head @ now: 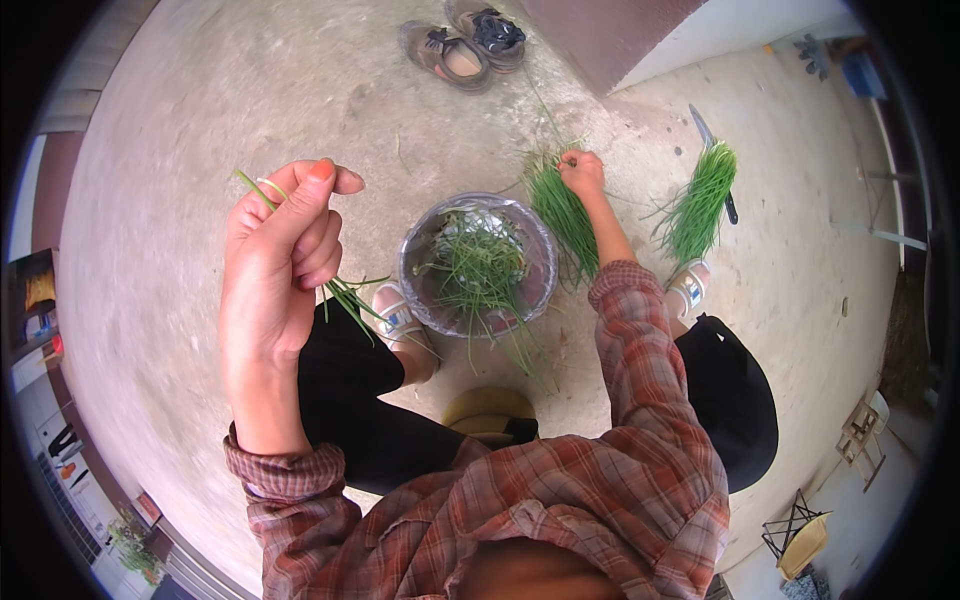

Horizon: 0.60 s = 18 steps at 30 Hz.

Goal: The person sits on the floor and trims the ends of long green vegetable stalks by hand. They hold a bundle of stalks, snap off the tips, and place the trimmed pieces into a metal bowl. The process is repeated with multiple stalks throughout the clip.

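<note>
My left hand (289, 225) is raised at the left, curled around a few green chive stalks (349, 300) whose ends stick out above the thumb and below the fist. At the right, my right hand (583, 172) touches the pale end of a loose pile of chives (562, 217) on the floor. Its fingers are bent together, and whether they pinch a stalk is hard to see. Between the hands stands a round bin (480, 199) lined with clear plastic. Tangled green trimmings (480, 262) lie in it, some hanging over the near rim.
Farther right, a neater bunch of chives (701, 199) lies across a knife (702, 126) with a black handle. A pair of worn shoes (465, 49) sits at the top, beside a wall corner (611, 86). My sandalled feet flank the bin. A folding chair (802, 544) stands at lower right.
</note>
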### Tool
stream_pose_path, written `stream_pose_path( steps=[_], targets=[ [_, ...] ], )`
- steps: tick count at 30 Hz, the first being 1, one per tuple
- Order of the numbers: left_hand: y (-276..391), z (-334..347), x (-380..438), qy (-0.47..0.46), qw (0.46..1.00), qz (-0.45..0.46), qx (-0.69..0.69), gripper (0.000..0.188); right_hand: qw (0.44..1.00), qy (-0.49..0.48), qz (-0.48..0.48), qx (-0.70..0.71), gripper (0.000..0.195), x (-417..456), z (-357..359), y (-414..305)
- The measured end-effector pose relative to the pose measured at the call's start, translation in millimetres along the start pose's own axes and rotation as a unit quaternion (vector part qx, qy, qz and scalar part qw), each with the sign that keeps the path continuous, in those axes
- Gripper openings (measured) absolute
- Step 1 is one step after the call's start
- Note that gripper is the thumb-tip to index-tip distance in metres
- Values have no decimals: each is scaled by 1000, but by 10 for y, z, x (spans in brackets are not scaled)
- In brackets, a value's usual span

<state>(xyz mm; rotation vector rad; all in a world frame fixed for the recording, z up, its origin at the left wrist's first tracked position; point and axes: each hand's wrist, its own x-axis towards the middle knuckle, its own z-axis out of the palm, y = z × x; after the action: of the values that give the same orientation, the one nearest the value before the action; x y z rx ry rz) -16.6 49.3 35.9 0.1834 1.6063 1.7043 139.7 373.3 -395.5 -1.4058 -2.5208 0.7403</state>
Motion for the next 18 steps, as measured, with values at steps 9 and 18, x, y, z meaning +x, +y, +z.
stream_pose_path(
  steps=[9, 18],
  targets=[
    [36, 13, -106, -53, 998, 13, 17, 30, 975, 74, 26, 210, 12, 59, -863, 226],
    [-5, 19, -277, -79, 991, 44, 95, 22, 935, 65, -78, 339, 12, -359, -2936, -882]
  ],
)
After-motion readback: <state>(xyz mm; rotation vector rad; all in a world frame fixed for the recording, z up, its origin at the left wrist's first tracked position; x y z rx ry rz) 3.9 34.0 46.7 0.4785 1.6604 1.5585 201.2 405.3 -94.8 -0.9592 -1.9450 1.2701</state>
